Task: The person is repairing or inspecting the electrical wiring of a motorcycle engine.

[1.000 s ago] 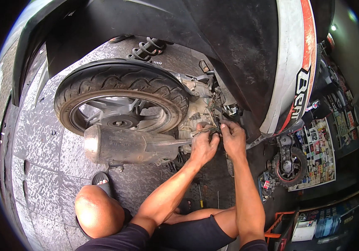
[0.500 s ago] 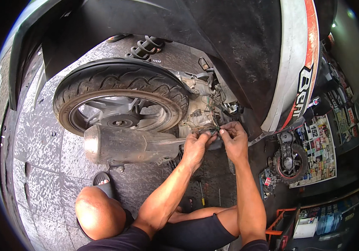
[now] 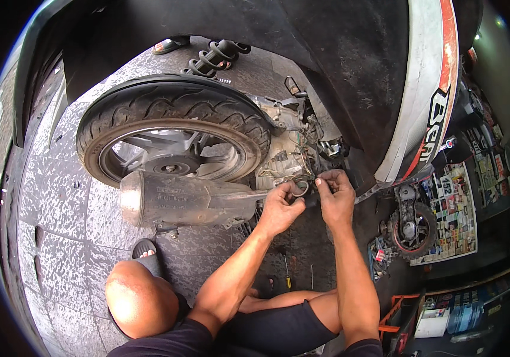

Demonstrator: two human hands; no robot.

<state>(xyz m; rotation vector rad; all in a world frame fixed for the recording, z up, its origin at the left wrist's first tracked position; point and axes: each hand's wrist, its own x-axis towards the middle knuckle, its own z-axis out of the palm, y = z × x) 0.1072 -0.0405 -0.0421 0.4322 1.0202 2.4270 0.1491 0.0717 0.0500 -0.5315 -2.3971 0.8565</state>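
My left hand (image 3: 282, 207) curls its fingers round a small dark ring (image 3: 302, 188) that looks like a roll of tape. Close to its right, my right hand (image 3: 336, 195) has thumb and forefinger pinched together; whatever lies between them is too small to make out. Just beyond both hands, thin loose wires (image 3: 293, 172) run over the grimy engine casing (image 3: 278, 156) of a scooter. The rear wheel (image 3: 174, 137) and the muffler (image 3: 189, 202) lie to the left of the hands.
Black bodywork (image 3: 344, 65) with a white and red side panel (image 3: 424, 89) overhangs the far side. A coil-spring shock (image 3: 216, 58) stands behind the wheel. A yellow-handled screwdriver (image 3: 288, 279) lies on the floor. Another engine with a wheel (image 3: 412, 229) sits at right.
My hands have drawn slightly apart; before, they met at the wires. The ring in my left hand now shows plainly. The view has shifted a little.
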